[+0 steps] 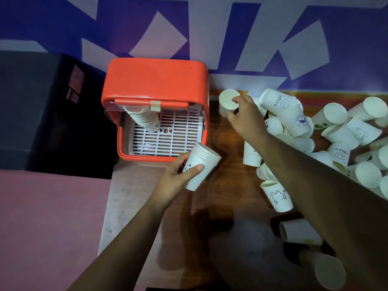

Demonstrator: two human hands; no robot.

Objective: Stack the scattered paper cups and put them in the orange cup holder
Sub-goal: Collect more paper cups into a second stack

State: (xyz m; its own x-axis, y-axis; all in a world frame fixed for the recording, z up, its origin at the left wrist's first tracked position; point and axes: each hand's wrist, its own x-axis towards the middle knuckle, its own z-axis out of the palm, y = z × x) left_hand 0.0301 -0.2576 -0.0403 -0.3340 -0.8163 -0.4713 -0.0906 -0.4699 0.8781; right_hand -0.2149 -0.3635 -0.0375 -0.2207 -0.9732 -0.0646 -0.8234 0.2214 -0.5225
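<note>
**Cup stacking: both hands loaded**

Orange cup holder [155, 80], far left on table [231, 206]: one long leaning cup stack [142, 119] on its white grate.
Left hand [174, 181] grips nested stack [200, 165] just beside holder's near rim.
Right hand [245, 118] pinches single paper cup [227, 101].
Loose cup pile [315, 139] at right.
</note>
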